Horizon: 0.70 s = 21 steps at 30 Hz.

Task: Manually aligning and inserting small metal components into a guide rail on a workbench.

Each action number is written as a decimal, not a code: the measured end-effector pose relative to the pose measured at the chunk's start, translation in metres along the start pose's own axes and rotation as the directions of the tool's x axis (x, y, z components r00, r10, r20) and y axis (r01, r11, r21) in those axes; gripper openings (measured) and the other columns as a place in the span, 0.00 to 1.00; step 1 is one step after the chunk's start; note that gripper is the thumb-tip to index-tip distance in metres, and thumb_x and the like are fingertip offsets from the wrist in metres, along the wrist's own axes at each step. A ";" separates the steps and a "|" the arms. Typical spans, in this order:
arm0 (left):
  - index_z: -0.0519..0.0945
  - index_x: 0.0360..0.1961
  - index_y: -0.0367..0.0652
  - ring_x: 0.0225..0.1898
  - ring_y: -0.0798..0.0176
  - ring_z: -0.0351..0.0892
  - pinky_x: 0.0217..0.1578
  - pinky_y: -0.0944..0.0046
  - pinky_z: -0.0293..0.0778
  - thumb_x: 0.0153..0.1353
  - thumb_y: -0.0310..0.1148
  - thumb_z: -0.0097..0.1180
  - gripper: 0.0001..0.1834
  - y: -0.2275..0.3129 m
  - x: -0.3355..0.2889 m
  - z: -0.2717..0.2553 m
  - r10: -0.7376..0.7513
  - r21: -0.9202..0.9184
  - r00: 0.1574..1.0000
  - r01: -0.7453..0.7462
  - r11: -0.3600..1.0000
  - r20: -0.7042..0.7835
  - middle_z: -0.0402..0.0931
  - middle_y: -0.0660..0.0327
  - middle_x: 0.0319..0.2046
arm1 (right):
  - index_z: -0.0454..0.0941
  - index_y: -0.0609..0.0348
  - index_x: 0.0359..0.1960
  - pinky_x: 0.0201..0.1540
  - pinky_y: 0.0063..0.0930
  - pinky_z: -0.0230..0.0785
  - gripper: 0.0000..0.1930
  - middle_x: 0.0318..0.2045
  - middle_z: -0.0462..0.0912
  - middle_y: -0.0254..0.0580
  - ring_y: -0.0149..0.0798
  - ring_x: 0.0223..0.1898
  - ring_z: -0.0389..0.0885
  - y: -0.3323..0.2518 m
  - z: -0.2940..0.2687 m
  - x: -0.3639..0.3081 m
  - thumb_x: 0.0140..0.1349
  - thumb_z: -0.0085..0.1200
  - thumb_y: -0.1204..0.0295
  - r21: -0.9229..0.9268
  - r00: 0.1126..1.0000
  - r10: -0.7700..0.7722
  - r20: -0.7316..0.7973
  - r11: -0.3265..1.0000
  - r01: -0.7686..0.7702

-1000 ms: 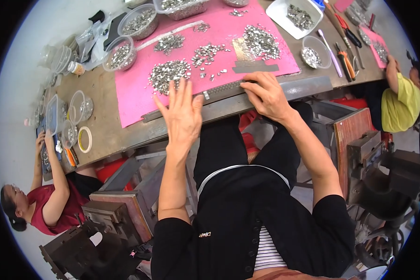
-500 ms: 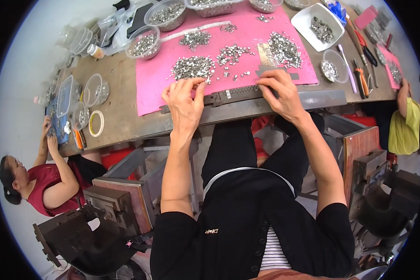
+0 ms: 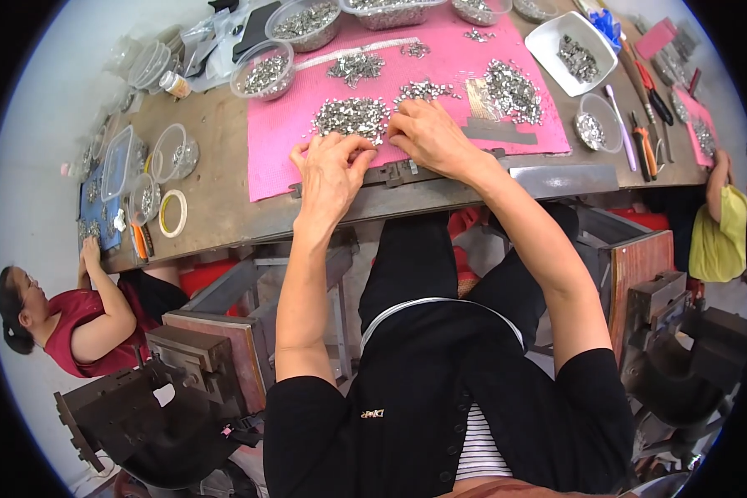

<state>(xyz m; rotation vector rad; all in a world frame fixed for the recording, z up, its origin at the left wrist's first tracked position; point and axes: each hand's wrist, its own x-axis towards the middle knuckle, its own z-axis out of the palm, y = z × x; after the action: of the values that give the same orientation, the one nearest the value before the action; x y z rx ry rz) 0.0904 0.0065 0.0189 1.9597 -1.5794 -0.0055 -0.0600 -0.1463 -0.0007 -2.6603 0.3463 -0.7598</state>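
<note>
Both hands are at the near edge of a pink mat, beside a heap of small shiny metal pieces. My left hand has its fingers curled in, thumb and forefinger together just below the heap; what lies between them is too small to make out. My right hand reaches in from the right, fingers bent down and tips pinched close to the heap's right edge. Anything in that pinch is hidden. Below the hands, a dark narrow metal bar with slots runs along the bench edge, partly covered by my right wrist.
Further heaps of metal pieces lie on the mat, near a flat grey strip. Around it stand a filled clear tub, a white tray, a small cup and pliers. A co-worker sits at left, another at right.
My right hand has moved left, from the bar's right end to the heap beside my left hand. My left hand has stayed nearly in place. The left co-worker's hands have drawn lower.
</note>
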 end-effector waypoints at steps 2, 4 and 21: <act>0.87 0.33 0.53 0.38 0.61 0.76 0.55 0.50 0.56 0.58 0.38 0.68 0.04 -0.002 -0.002 -0.003 -0.048 -0.015 0.999 0.048 0.999 -0.004 0.78 0.67 0.27 | 0.81 0.57 0.34 0.46 0.42 0.65 0.05 0.34 0.77 0.40 0.46 0.41 0.77 -0.001 0.000 0.001 0.61 0.62 0.70 0.001 0.999 0.022 0.024 1.000 -0.022; 0.87 0.34 0.51 0.37 0.62 0.75 0.55 0.51 0.57 0.59 0.38 0.68 0.06 -0.004 -0.002 -0.004 -0.046 -0.018 0.999 0.045 0.999 -0.013 0.78 0.67 0.28 | 0.78 0.57 0.34 0.45 0.41 0.64 0.06 0.33 0.76 0.40 0.46 0.40 0.77 -0.001 0.000 0.001 0.61 0.62 0.70 -0.013 1.000 0.002 -0.003 1.000 -0.002; 0.86 0.33 0.49 0.40 0.58 0.77 0.56 0.47 0.56 0.57 0.40 0.70 0.09 0.008 0.005 0.001 -0.124 -0.024 0.990 0.126 0.992 0.060 0.81 0.65 0.28 | 0.76 0.57 0.32 0.47 0.39 0.64 0.08 0.33 0.75 0.39 0.44 0.39 0.75 -0.019 -0.033 -0.058 0.57 0.65 0.73 -0.021 0.996 0.000 -0.089 1.000 -0.002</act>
<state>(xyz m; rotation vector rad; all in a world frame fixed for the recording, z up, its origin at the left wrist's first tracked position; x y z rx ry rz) 0.0846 0.0010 0.0238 2.0506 -1.4821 -0.1360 -0.1232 -0.1188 0.0069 -2.6513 0.3804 -0.8814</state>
